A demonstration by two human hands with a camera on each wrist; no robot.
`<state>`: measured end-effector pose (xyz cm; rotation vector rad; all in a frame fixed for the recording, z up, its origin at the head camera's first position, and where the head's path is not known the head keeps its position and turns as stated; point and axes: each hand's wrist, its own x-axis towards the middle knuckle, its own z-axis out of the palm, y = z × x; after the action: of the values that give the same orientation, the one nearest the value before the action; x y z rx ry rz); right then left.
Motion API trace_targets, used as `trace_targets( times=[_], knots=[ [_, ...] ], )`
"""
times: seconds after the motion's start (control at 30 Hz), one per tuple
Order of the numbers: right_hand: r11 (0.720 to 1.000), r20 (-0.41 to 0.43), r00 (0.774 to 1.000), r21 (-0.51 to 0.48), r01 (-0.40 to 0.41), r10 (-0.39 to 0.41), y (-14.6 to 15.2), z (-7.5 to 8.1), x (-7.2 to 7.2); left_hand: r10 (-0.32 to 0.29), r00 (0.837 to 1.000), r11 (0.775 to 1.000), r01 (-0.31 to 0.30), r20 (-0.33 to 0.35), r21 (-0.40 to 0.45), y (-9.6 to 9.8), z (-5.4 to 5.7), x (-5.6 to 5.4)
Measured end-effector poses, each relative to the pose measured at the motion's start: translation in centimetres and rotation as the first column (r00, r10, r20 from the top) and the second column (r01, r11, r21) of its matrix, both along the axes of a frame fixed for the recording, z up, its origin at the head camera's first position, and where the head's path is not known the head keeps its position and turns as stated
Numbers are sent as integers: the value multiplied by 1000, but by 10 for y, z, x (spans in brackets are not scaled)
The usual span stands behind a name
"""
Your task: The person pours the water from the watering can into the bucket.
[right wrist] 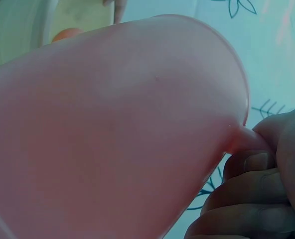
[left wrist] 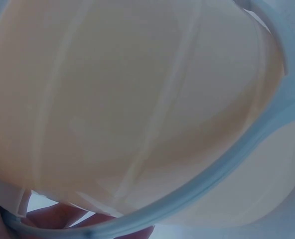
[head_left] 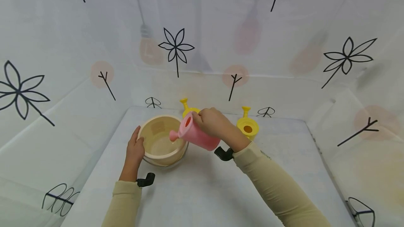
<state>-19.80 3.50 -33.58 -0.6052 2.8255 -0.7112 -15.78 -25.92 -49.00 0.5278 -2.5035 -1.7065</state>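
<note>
In the head view, a cream bucket [head_left: 156, 144] stands left of the table's middle, its mouth tipped toward me. My left hand [head_left: 135, 149] grips its left rim, thumb on the inner side. The left wrist view shows the bucket's grey handle [left wrist: 207, 179] hanging against its side. A pink watering can [right wrist: 112, 124] is tilted, with its spout over the bucket's mouth. My right hand [head_left: 217, 123] grips this can by its handle; curled fingers [right wrist: 247, 199] show in the right wrist view. Whether water flows cannot be seen.
Two yellow watering cans stand farther back: one [head_left: 189, 110] partly hidden behind the pink can, the other [head_left: 247, 121] beyond my right forearm. The white table [head_left: 202, 192] meets patterned white sheets [head_left: 202, 59] at its back and sides.
</note>
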Motion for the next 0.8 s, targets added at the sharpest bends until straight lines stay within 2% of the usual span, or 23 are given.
trace_targets(
  times=[0.8],
  knots=[
    [1000, -26, 1000, 28, -13, 14, -3, 6, -3, -3, 1000, 1000, 3, 7, 7, 1, 0, 1]
  ],
)
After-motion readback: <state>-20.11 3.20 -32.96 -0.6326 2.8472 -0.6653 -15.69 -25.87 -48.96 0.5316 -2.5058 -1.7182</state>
